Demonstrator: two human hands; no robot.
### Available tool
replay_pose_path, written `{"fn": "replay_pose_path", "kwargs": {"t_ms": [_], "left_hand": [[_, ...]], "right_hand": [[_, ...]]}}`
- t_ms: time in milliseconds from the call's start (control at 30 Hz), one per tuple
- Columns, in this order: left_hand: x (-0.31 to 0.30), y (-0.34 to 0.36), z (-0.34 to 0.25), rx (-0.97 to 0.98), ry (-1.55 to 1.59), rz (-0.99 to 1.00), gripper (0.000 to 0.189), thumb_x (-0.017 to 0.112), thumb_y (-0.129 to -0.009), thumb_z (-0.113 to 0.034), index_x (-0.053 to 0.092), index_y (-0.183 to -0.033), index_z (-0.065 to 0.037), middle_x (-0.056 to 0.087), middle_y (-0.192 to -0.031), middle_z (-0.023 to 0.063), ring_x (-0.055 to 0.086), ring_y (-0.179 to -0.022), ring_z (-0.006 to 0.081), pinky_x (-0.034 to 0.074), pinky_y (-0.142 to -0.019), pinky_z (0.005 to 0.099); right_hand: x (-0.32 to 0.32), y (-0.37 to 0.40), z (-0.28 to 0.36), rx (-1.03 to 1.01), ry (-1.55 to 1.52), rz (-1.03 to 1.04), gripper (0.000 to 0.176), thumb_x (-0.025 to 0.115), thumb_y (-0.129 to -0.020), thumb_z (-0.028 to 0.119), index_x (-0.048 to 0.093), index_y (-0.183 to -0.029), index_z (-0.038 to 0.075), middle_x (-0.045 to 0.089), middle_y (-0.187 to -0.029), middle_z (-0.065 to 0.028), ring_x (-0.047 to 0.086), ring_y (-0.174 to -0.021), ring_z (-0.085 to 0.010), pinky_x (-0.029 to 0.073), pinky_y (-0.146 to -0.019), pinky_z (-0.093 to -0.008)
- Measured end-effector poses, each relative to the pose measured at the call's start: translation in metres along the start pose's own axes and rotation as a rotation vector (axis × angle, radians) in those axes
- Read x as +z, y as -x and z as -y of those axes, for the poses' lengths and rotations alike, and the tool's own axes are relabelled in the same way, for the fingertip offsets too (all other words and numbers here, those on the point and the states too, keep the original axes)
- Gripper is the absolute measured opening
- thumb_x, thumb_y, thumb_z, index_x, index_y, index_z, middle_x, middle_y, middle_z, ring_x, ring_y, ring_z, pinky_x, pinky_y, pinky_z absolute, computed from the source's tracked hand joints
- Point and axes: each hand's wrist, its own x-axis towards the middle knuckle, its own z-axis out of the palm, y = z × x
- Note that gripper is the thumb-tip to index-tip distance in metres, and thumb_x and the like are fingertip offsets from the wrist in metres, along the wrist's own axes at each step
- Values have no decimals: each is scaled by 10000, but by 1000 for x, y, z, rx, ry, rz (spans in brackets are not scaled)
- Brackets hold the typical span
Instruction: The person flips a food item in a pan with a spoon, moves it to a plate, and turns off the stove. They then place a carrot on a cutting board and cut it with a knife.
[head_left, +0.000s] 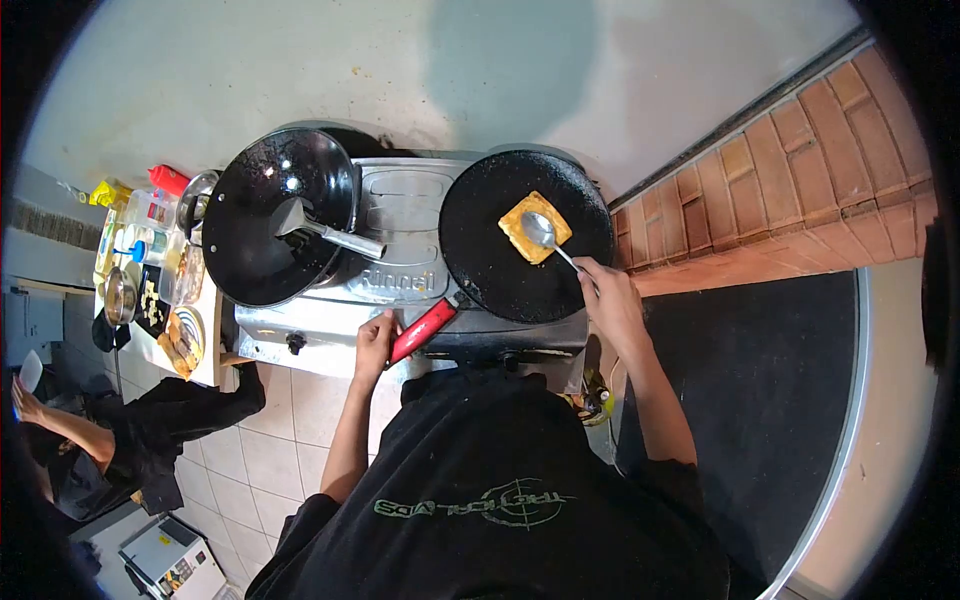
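My right hand (612, 303) grips the handle of a metal spoon (537, 229). The bowl of the spoon rests on a square golden-brown slice of bread (513, 221), which lies in a round flat black pan (480, 252). Low on the left side of that pan, its red handle (422, 332) slants toward my body. Right beside the handle's end is my left hand (375, 342), with its fingers curled in at the stove's front edge; what they close on, if anything, is hidden.
A black wok (262, 205) holding a metal spatula (345, 240) sits on the left of the steel stove (405, 200). Farther left, a side table carries bowls, containers and a red bottle (168, 179). Another person (130, 430) is at lower left. A brick ledge (770, 200) borders the right.
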Motion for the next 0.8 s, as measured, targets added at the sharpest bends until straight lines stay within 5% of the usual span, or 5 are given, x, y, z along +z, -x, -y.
{"fn": "replay_pose_path", "kwargs": {"t_ms": [300, 400, 800], "left_hand": [[0, 0, 1, 16, 15, 21, 515, 441, -1064, -373, 594, -717, -24, 568, -564, 38, 552, -454, 113, 412, -438, 264], [0, 1, -3, 12, 4, 26, 513, 444, -1064, -367, 585, -713, -20, 575, -578, 44, 556, -460, 114, 420, -442, 265], [-1, 0, 0, 26, 22, 30, 489, 435, -1064, -368, 554, -756, -7, 579, -595, 80, 611, -437, 187, 476, -391, 288]], "right_hand": [[10, -19, 9, -72, 103, 71, 235, 593, -922, 137, 676, -1136, 88, 671, -808, -208, 671, -737, -389, 530, -637, -484], [18, -22, 4, -188, 78, -48, 247, 584, -923, 115, 672, -1152, 80, 667, -781, -203, 671, -724, -386, 535, -642, -474], [26, -15, 3, -36, -166, 93, 260, 615, -879, 25, 678, -1131, 16, 655, -857, -249, 687, -805, -375, 512, -669, -387]]}}
